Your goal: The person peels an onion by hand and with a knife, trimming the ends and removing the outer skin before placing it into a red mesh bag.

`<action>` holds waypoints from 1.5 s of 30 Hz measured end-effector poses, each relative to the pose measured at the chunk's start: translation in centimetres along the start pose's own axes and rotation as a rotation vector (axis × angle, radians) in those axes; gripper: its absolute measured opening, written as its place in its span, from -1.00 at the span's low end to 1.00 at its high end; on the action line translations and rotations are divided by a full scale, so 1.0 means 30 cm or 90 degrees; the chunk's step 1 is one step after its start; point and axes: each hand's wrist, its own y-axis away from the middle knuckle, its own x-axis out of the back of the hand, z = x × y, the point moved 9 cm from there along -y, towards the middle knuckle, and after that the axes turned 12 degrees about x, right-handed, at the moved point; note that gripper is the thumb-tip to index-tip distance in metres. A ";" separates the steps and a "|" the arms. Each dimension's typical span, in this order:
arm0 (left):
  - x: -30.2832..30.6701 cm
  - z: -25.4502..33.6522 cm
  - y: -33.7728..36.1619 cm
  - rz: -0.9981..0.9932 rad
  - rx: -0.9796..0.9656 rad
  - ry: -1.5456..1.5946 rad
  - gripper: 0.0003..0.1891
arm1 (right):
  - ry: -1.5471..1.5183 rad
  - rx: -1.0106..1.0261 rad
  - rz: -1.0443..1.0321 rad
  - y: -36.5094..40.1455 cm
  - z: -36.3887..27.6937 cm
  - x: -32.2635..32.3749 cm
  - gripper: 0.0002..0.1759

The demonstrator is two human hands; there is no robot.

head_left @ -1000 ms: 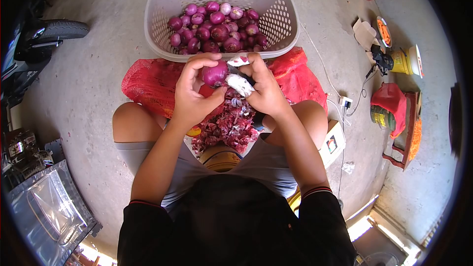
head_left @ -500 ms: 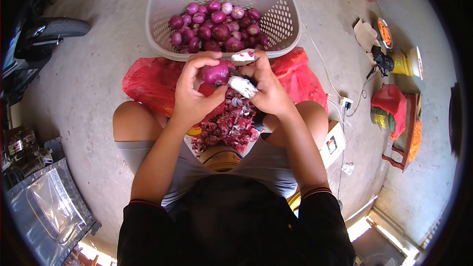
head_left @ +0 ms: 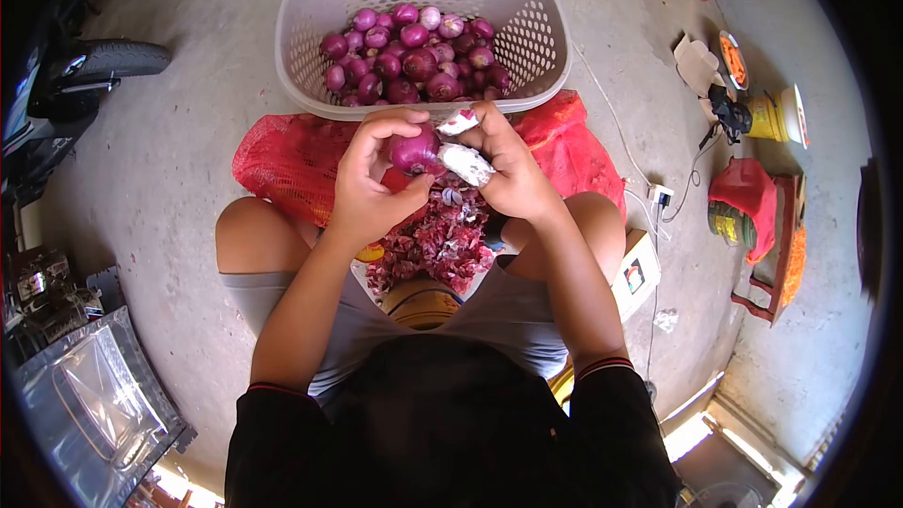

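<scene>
My left hand (head_left: 369,183) grips a purple red onion (head_left: 415,150) between thumb and fingers. My right hand (head_left: 505,169), with white tape wrapped on thumb and forefinger, is closed around a small knife (head_left: 450,143) whose blade rests against the onion's right side; the dark handle end shows below my palm. Under both hands lies a pile of purple onion peels (head_left: 435,240). A grey plastic basket (head_left: 310,0) just beyond my hands holds several peeled red onions (head_left: 414,56).
A red mesh sack (head_left: 282,160) spreads on the concrete floor between basket and knees. A tyre (head_left: 118,56) lies at left, a plastic bag (head_left: 94,395) at lower left. A yellow scale (head_left: 767,118), a red stool (head_left: 762,226) and cables sit at right.
My hands have turned the onion slightly and shifted it a little right and down; the knife stays against it.
</scene>
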 end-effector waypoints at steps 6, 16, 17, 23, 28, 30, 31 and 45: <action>-0.003 0.006 0.000 -0.009 0.001 0.020 -0.48 | -0.026 0.032 0.038 -0.005 -0.012 0.008 -0.60; 0.011 0.003 -0.003 -0.011 -0.001 0.090 -0.46 | -0.035 0.037 0.095 -0.014 -0.011 0.043 -0.60; 0.013 0.003 -0.003 -0.010 0.002 0.097 -0.46 | -0.034 0.031 0.097 -0.011 -0.002 0.046 -0.60; 0.039 -0.022 -0.007 0.006 0.032 0.165 -0.44 | -0.019 0.059 0.099 -0.010 0.009 0.049 -0.60; 0.053 -0.092 -0.004 0.062 0.219 0.455 -0.49 | -0.033 0.048 0.101 -0.007 0.010 0.048 -0.59; 0.051 -0.117 0.003 0.062 0.267 0.527 -0.51 | -0.044 0.035 0.102 -0.007 0.015 0.041 -0.59; 0.053 -0.130 0.007 0.055 0.278 0.554 -0.51 | -0.041 0.033 0.098 -0.007 0.016 0.040 -0.58; 0.072 -0.164 -0.001 0.102 0.285 0.447 -0.61 | 0.114 0.027 0.004 0.009 0.002 -0.020 -0.41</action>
